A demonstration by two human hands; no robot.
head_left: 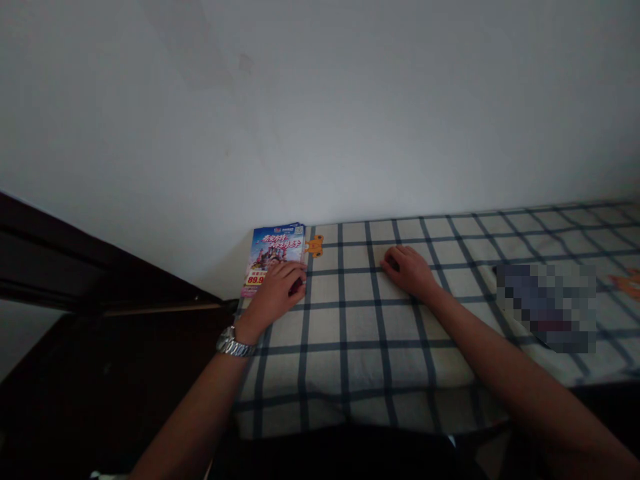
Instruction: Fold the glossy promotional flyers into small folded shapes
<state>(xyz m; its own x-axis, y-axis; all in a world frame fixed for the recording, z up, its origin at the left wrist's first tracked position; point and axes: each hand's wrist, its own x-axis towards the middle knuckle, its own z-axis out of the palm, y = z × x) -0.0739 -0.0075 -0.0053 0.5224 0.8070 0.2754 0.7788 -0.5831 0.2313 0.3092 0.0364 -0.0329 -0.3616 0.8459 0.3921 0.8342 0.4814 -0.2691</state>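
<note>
A stack of colourful leaflets (274, 257) lies at the far left corner of a bed covered by a white sheet with dark blue checks (360, 333). My left hand (278, 292), with a metal watch on its wrist, rests on the near edge of the stack, fingers curled over it and pressing down. My right hand (409, 270) lies on the sheet to the right of the stack, fingers curled loosely, nothing seen in it. A small orange bear print (315, 246) shows on the sheet just right of the leaflets.
A plain white wall (320, 120) rises directly behind the bed. Dark wooden furniture (100, 333) stands to the left of the bed. A blurred dark object (547, 307) lies on the sheet at the right, with another orange print (631, 283) beyond it.
</note>
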